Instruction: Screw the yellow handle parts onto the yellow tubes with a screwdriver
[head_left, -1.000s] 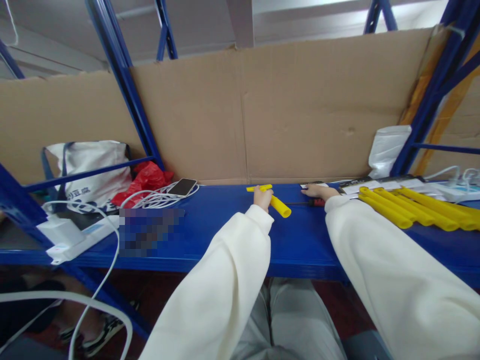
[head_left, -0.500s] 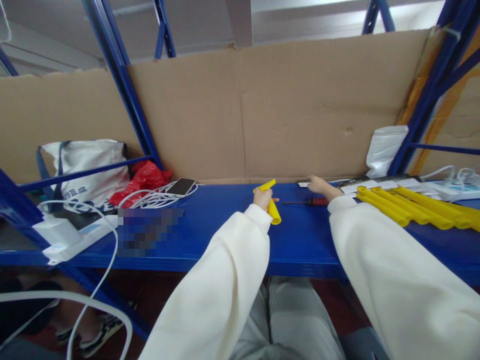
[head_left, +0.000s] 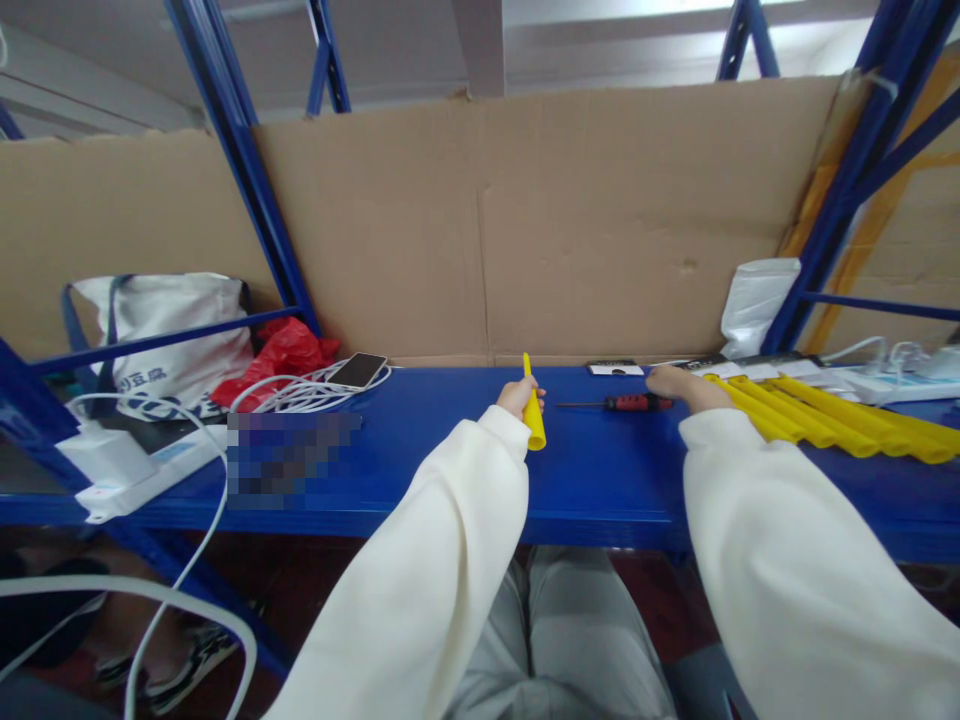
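Observation:
Near the middle of the blue shelf, my left hand (head_left: 517,397) is wrapped round a yellow tube-like piece (head_left: 535,420), whose narrow end points up and wider end faces me. My right hand (head_left: 679,385) is at the right end of a screwdriver (head_left: 637,402) with a red and black handle, beside the row of yellow tubes (head_left: 840,420). Its fingers are too small and blurred to make out. A small black and white card (head_left: 615,368) lies behind the screwdriver, close to the cardboard.
Blue shelf (head_left: 420,440) against a cardboard wall (head_left: 375,240). At left: phone (head_left: 360,371), white cables, red bag (head_left: 281,360), cloth bag (head_left: 180,340), power strip (head_left: 154,480). At right: white pouch (head_left: 757,300), another power strip (head_left: 892,385). A person's shoe (head_left: 191,665) shows below left.
My right hand has moved right, away from the small card and towards the screwdriver handle's end. The yellow piece in my left hand has turned more upright. The view has shifted slightly.

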